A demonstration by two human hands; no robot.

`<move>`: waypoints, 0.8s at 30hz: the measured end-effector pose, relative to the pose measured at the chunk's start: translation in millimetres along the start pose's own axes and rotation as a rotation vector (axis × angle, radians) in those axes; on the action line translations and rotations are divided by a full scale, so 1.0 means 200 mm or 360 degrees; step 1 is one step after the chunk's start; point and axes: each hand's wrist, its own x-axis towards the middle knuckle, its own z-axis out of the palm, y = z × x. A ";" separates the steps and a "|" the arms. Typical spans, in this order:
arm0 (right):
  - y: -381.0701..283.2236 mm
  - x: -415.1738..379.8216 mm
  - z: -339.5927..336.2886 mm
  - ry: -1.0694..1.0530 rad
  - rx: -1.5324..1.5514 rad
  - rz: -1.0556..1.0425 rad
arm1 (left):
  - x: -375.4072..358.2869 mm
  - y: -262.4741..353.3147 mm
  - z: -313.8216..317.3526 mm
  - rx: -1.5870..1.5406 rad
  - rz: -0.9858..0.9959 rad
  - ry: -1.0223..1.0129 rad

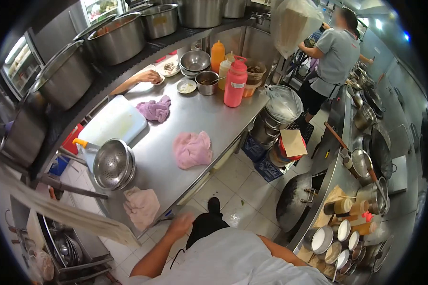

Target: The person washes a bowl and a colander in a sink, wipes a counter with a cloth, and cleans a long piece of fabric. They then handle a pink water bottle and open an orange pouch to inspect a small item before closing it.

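My left hand [179,226] hangs low beside my thigh, off the front edge of the steel table [171,122]. Motion smears its fingers, and no object shows in it. Nearest to it is a crumpled beige cloth [141,207] at the table's near corner. A pink cloth [192,149] lies farther along the same edge. Of my right side only the forearm shows; that hand is hidden past my body. Nested steel colanders [111,164] stand left of the beige cloth, beside a white cutting board [110,121] with an orange-handled knife [83,143].
A co-worker's hand [150,77] reaches over the table's far side near small dishes. Another person [336,57] stands farther up the aisle. At right, a cooking counter holds a ladle, sauce bottles and several bowls [322,238]. A large wok [292,202] leans low against it.
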 end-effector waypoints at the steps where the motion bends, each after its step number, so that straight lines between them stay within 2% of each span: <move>1: 0.09 -0.01 -0.04 -0.0024 -0.0102 0.0113 | 0.12 0.23 -0.08 -0.0058 0.0276 0.0388; 3: 0.27 -0.04 -0.14 -0.0162 -0.0398 0.0327 | 0.38 0.50 -0.27 0.0011 0.0749 0.0793; 5: 0.42 -0.08 -0.29 -0.0277 -0.0782 0.0412 | 0.67 0.53 -0.41 0.0489 0.0744 0.0950; 6: 0.47 -0.10 -0.37 -0.0203 -0.0883 0.0394 | 0.77 0.59 -0.47 0.0520 0.0640 0.0955; 8: 0.52 -0.23 -0.54 0.0657 -0.0209 0.0155 | 0.93 0.67 -0.51 0.0663 0.0480 0.0907; 10: 0.45 -0.23 -0.66 0.1049 0.0984 0.0459 | 1.05 0.69 -0.50 0.0884 0.0400 0.0787; 11: 0.40 -0.24 -0.70 0.1144 0.1150 0.0481 | 1.09 0.68 -0.47 0.0928 0.0443 0.0785; 13: 0.10 -0.28 -0.78 0.1337 0.1471 0.0516 | 1.18 0.68 -0.40 0.1016 0.0532 0.0797; 16: 0.13 -0.12 -0.72 0.1185 0.1671 0.0489 | 1.26 0.70 -0.41 0.0953 0.0779 0.0783; 19: 0.16 0.05 -0.68 0.1114 0.0636 0.0155 | 1.36 0.70 -0.39 0.0814 0.0896 0.0848; 22: -0.01 0.13 -0.89 0.1066 0.0278 0.0111 | 1.42 0.76 -0.40 0.0754 0.0906 0.0883; 24: -0.07 0.17 -1.07 0.1012 0.0629 0.0080 | 1.48 0.77 -0.40 0.0777 0.0878 0.0875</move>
